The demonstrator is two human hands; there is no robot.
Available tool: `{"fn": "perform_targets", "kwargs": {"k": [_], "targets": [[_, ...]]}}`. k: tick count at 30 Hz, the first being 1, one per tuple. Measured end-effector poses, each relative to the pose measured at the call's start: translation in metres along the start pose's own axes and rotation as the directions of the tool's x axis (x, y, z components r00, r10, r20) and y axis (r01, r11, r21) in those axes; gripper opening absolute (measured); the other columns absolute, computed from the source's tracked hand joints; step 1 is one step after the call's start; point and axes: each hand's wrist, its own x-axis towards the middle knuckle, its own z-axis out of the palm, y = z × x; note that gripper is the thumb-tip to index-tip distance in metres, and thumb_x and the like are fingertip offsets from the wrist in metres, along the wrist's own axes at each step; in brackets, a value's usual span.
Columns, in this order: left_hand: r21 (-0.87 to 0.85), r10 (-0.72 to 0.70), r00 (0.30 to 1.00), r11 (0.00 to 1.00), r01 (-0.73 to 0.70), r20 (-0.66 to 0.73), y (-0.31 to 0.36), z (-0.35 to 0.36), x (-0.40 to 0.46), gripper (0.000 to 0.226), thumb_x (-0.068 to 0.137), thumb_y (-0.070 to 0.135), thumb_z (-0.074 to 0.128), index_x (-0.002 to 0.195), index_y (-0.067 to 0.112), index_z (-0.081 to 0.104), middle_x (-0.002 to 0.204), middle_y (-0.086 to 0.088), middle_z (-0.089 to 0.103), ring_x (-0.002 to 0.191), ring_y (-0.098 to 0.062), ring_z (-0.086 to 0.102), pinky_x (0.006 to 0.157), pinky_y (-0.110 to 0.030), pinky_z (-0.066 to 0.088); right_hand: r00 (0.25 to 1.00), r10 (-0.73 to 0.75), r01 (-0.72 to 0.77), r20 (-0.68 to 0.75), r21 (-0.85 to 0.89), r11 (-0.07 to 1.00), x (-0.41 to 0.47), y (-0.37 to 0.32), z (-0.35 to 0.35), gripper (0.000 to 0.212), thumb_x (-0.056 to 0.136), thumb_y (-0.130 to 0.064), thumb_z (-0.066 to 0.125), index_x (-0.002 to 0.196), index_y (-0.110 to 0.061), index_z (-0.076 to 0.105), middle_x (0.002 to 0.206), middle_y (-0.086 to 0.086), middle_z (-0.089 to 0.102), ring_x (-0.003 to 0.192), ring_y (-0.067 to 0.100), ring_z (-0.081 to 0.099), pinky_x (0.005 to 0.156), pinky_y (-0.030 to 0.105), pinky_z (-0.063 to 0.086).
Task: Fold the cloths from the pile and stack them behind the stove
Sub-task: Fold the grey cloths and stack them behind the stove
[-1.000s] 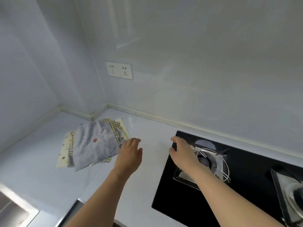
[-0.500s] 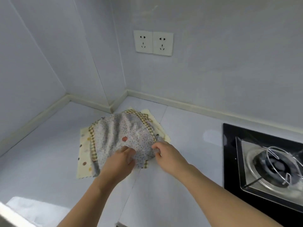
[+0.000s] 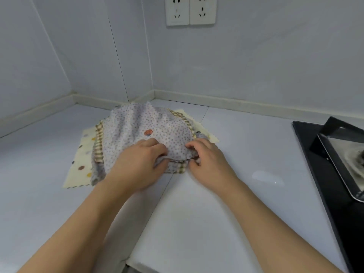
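A pile of cloths lies on the white counter near the wall corner. On top is a grey dotted cloth (image 3: 141,127), rumpled and humped up. Under it shows a brown checked cloth (image 3: 99,142), and at the bottom a cream cloth with coloured dots (image 3: 81,166). My left hand (image 3: 140,162) grips the near edge of the grey dotted cloth. My right hand (image 3: 204,156) pinches the same near edge a little to the right. The black stove (image 3: 315,154) sits at the right edge of the view, apart from both hands.
The white counter (image 3: 226,194) runs from the corner to the stove, with a seam down its middle. A metal burner tray (image 3: 338,160) sits on the stove. A double wall socket (image 3: 190,10) is above the pile. The counter's front edge is near the bottom.
Both hands moved left from the stove side to the pile and took hold of the grey cloth's near edge. The view swung left and closer, and the cloth is bunched higher.
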Motion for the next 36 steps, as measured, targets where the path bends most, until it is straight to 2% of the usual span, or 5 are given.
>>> {"fn": "perform_targets", "kwargs": {"k": [11,13,18,23,36], "targets": [[-0.256,-0.145,0.985,0.953,0.164,0.093,0.0,-0.005,0.0,0.035,0.093,0.029,0.049,0.058,0.026,0.052,0.059,0.006,0.056,0.072,-0.013,0.06,0.106,-0.039,0.041,0.996,-0.039,0.032,-0.077,-0.09,0.995,0.004,-0.001,0.0,0.018,0.089,-0.015,0.057,0.103,-0.016,0.068,0.107,-0.001,0.062,0.102,0.017,0.055,0.087,0.03,0.043],[-0.281,-0.194,0.977,0.936,0.212,0.089,-0.002,-0.007,-0.001,0.028,0.095,0.022,0.054,0.069,0.018,0.064,0.065,0.001,0.068,0.109,-0.005,0.06,0.109,-0.02,0.032,0.993,-0.052,0.041,-0.105,-0.106,0.994,0.005,-0.002,-0.001,0.015,0.092,-0.016,0.055,0.099,-0.015,0.068,0.103,-0.001,0.063,0.099,0.019,0.055,0.084,0.033,0.043],[-0.263,-0.232,0.97,0.934,0.242,0.066,0.002,-0.01,0.001,0.014,0.093,0.02,0.059,0.081,0.019,0.066,0.094,0.0,0.073,0.136,0.004,0.034,0.092,-0.021,0.043,0.956,-0.12,0.104,-0.268,-0.074,0.992,0.004,-0.002,-0.003,0.012,0.094,-0.013,0.052,0.098,-0.011,0.063,0.098,0.001,0.063,0.092,0.022,0.053,0.08,0.035,0.043],[-0.012,-0.254,0.956,0.967,0.255,-0.148,0.014,-0.028,0.003,0.006,0.089,0.015,0.046,0.085,0.018,0.05,0.074,0.002,0.058,0.073,-0.026,0.053,0.054,-0.032,0.034,0.887,-0.223,0.207,-0.404,-0.084,0.975,0.002,-0.01,-0.005,0.014,0.096,-0.016,0.046,0.096,-0.011,0.06,0.092,0.0,0.063,0.084,0.022,0.056,0.074,0.038,0.047],[-0.08,-0.268,0.901,0.963,0.256,-0.342,0.057,-0.149,-0.037,0.018,0.085,0.005,0.04,0.073,0.012,0.05,0.064,-0.006,0.053,0.063,-0.031,0.048,0.048,-0.03,0.029,0.693,-0.351,0.31,-0.629,-0.18,0.934,-0.06,-0.096,-0.131,0.017,0.094,-0.008,0.048,0.101,-0.006,0.063,0.09,0.004,0.061,0.084,0.021,0.055,0.073,0.03,0.044]]}}
